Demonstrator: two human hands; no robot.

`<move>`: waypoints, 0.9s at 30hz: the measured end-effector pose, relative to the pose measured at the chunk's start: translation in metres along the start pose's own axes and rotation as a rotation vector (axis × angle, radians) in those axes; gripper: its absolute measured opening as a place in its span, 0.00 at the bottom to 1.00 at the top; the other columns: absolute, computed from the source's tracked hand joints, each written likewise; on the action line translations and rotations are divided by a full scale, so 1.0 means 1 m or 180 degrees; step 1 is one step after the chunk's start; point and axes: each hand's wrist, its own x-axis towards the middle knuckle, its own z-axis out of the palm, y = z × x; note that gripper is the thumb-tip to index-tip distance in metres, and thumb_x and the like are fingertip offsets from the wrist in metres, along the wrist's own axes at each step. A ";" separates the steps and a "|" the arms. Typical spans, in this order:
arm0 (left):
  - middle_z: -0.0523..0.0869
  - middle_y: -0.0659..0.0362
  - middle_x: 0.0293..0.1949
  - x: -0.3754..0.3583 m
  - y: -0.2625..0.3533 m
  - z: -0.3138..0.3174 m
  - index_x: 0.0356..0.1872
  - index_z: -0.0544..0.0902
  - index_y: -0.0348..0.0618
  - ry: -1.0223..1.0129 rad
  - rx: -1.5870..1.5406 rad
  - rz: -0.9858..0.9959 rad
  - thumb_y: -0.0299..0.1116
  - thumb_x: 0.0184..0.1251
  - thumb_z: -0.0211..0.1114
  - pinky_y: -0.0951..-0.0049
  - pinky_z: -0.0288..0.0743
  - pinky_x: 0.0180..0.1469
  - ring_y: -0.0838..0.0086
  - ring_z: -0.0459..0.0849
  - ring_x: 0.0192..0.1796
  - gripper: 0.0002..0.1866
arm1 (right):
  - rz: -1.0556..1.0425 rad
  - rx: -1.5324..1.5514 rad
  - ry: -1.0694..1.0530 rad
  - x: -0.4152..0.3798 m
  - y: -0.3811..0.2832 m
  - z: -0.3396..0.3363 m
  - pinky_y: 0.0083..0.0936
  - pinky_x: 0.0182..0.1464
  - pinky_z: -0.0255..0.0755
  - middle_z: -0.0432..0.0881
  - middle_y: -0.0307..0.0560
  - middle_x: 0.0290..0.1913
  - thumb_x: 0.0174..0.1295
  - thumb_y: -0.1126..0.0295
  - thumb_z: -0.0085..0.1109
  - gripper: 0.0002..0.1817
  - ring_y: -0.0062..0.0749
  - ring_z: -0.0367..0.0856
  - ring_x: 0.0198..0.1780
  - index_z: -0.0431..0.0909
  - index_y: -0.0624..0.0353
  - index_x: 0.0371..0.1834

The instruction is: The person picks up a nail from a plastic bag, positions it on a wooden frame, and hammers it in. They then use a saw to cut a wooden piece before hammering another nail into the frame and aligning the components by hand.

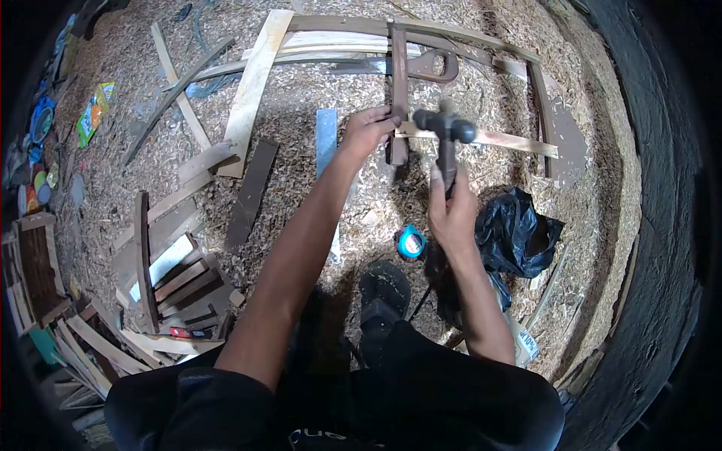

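Observation:
My right hand (454, 214) is wrapped around the handle of a hammer (447, 143). The hammer's dark head is slightly blurred and hangs over a pale wooden slat (504, 140). My left hand (370, 129) grips a dark wooden post (399, 68) near its lower end, where the slat meets it; whether a nail is between the fingertips cannot be made out. Post and slat belong to a wooden frame, with a second dark post (540, 113) on the right and a long top rail (474, 36).
A handsaw (444, 66) lies behind the post. Near my foot are a blue tape measure (411, 242) and a black plastic bag (515, 233). Loose boards (252, 192) and a pile of wood pieces (184, 282) lie left on ground covered in wood shavings. A dark beam (639, 165) borders the right.

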 end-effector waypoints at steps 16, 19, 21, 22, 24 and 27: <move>0.81 0.54 0.61 -0.015 -0.004 -0.027 0.56 0.85 0.41 -0.0560 0.2233 0.1902 0.24 0.62 0.74 0.70 0.87 0.49 0.70 0.85 0.56 0.19 | 0.1488 0.1831 -0.0347 -0.020 0.039 0.015 0.18 0.18 0.59 0.69 0.34 0.25 0.80 0.61 0.51 0.10 0.15 0.64 0.18 0.71 0.56 0.46; 0.82 0.52 0.59 -0.011 -0.005 -0.025 0.55 0.85 0.39 -0.0512 0.2443 0.2094 0.24 0.63 0.73 0.71 0.86 0.47 0.69 0.87 0.55 0.18 | 0.1677 0.2102 -0.0379 -0.017 0.035 0.012 0.19 0.16 0.59 0.69 0.35 0.24 0.81 0.60 0.51 0.11 0.17 0.65 0.17 0.70 0.56 0.45; 0.83 0.51 0.58 -0.014 -0.007 -0.023 0.55 0.85 0.38 -0.0404 0.2547 0.2399 0.23 0.63 0.72 0.71 0.85 0.48 0.68 0.87 0.54 0.18 | 0.1794 0.2209 -0.0390 -0.013 0.028 0.008 0.21 0.16 0.60 0.70 0.35 0.23 0.80 0.59 0.51 0.12 0.18 0.65 0.15 0.69 0.56 0.43; 0.83 0.51 0.58 -0.016 -0.007 -0.022 0.56 0.85 0.38 -0.0368 0.2553 0.2475 0.23 0.63 0.71 0.70 0.84 0.50 0.67 0.87 0.54 0.18 | 0.1882 0.2360 -0.0261 -0.011 0.026 0.009 0.21 0.15 0.60 0.70 0.35 0.23 0.80 0.59 0.51 0.13 0.19 0.66 0.15 0.68 0.56 0.43; 0.83 0.50 0.57 -0.018 -0.009 -0.021 0.57 0.84 0.38 -0.0293 0.2571 0.2634 0.24 0.63 0.71 0.69 0.83 0.53 0.65 0.88 0.54 0.19 | 0.2050 0.2665 0.0002 -0.007 0.019 0.016 0.22 0.14 0.61 0.69 0.36 0.23 0.81 0.57 0.50 0.14 0.20 0.66 0.15 0.67 0.56 0.43; 0.84 0.50 0.57 -0.014 -0.008 -0.023 0.59 0.84 0.39 -0.0382 0.2596 0.2698 0.25 0.64 0.71 0.66 0.82 0.56 0.63 0.88 0.53 0.21 | 0.2071 0.2345 -0.0270 -0.008 0.014 0.029 0.23 0.13 0.61 0.68 0.37 0.23 0.81 0.56 0.49 0.14 0.21 0.66 0.15 0.65 0.55 0.43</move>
